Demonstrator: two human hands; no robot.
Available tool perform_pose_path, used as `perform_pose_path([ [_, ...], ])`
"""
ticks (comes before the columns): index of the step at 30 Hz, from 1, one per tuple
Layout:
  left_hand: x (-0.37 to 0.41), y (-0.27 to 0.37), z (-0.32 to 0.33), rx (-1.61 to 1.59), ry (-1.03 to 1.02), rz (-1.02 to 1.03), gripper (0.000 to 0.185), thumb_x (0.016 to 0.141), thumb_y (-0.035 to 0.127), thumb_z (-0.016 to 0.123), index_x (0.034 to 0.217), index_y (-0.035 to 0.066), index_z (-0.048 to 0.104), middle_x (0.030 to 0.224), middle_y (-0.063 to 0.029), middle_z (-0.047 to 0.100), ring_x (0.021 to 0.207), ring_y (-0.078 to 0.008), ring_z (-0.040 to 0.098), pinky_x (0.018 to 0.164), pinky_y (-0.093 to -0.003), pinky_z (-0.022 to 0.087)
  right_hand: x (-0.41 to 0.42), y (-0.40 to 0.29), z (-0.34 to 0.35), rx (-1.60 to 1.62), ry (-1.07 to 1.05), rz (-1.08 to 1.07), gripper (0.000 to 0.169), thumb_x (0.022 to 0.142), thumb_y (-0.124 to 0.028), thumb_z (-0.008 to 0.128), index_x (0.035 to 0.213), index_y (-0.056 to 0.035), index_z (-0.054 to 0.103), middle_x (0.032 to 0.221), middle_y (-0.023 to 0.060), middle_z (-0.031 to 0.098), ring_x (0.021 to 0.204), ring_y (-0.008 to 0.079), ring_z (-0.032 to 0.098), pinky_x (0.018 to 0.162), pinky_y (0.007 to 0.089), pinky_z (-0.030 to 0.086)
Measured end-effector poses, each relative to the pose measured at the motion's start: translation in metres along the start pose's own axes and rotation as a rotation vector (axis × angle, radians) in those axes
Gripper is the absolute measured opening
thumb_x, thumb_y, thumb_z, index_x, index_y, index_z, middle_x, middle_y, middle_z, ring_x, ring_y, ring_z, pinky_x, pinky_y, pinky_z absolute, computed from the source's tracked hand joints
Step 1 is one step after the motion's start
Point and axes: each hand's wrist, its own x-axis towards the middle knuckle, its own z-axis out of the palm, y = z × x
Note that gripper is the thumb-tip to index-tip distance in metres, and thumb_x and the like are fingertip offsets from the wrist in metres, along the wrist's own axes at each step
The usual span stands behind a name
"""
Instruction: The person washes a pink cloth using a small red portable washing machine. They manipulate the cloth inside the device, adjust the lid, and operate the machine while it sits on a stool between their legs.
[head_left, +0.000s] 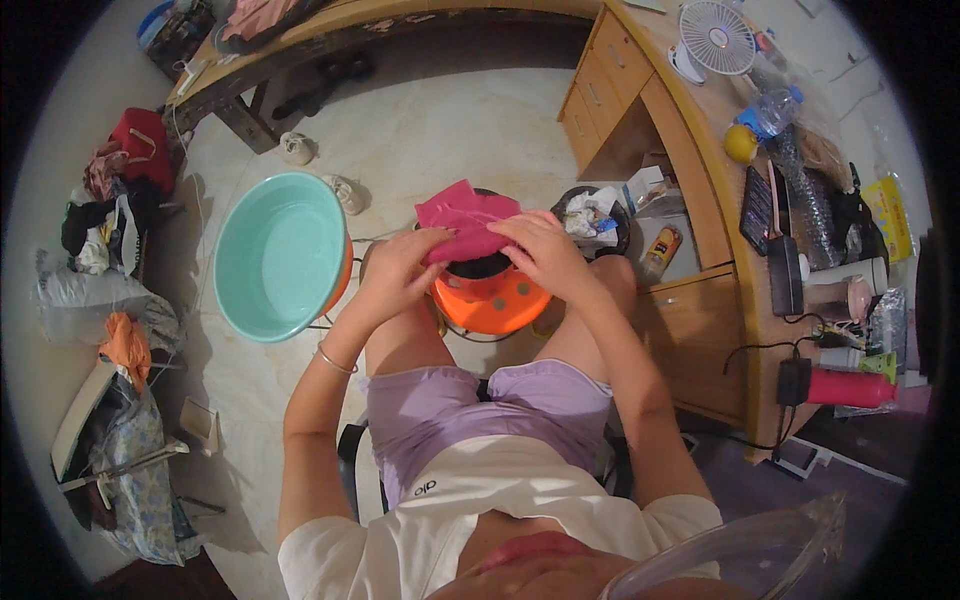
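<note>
My left hand (403, 268) grips the near left edge of a magenta cloth (466, 219). Across from it, my right hand (549, 251) has hold of the cloth's right side. The cloth spans the gap between both hands above my knees, its far edge loosely folded. Directly below it is a dark item (480, 267), mostly covered, so I cannot tell what it is. Under that is an orange plastic object (495, 304) with round grey spots, between my legs. To the left, a teal plastic basin (281, 259) appears to contain water.
A wooden desk (739, 300) on the right carries a white fan (716, 37), a plastic bottle (772, 112) and chargers. A black trash bin (619, 236) is near my right knee. White shoes (343, 193) lie behind the basin; bags and clothes (112, 292) line the left wall.
</note>
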Motion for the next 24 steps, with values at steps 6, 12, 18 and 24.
perform_pose_path([
  [6,0.018,-0.02,0.018,-0.569,0.333,-0.354,0.029,0.099,0.016,0.061,0.125,0.004,0.059,0.124,-0.0163,0.063,0.089,-0.0264,0.07,0.076,-0.0365,0.055,0.025,0.003,0.004,0.436,0.084,0.552,0.032,0.09,-0.024,0.071,0.117,-0.0059,0.067,0.114,0.014,0.071,0.105,0.0327,0.066,0.097,0.0417,0.048],
  [12,0.043,-0.017,0.013,0.26,0.449,-0.132,0.028,0.096,0.013,0.062,0.123,0.005,0.06,0.12,-0.0177,0.064,0.095,-0.0353,0.067,0.082,-0.0417,0.054,0.048,0.017,0.012,-0.237,0.252,0.197,0.024,0.089,-0.02,0.071,0.109,-0.0062,0.069,0.129,0.0154,0.064,0.123,0.0339,0.057,0.105,0.0463,0.044],
  [18,0.032,-0.01,0.022,0.164,0.336,-0.056,0.031,0.097,0.008,0.058,0.127,0.002,0.059,0.12,-0.02,0.065,0.106,-0.0394,0.063,0.091,-0.0439,0.051,0.06,0.003,0.025,-0.176,0.114,-0.173,0.033,0.095,-0.029,0.064,0.12,-0.0086,0.066,0.138,0.0145,0.059,0.133,0.0308,0.051,0.113,0.0492,0.037],
  [24,0.029,-0.002,0.009,-0.012,0.492,-0.236,0.032,0.099,0.004,0.054,0.13,0.0,0.057,0.124,-0.0194,0.065,0.116,-0.0372,0.061,0.101,-0.0416,0.047,0.029,-0.01,0.041,-0.224,-0.064,0.05,0.045,0.096,-0.034,0.064,0.131,-0.0066,0.063,0.142,0.0147,0.057,0.136,0.0306,0.05,0.115,0.0487,0.038],
])
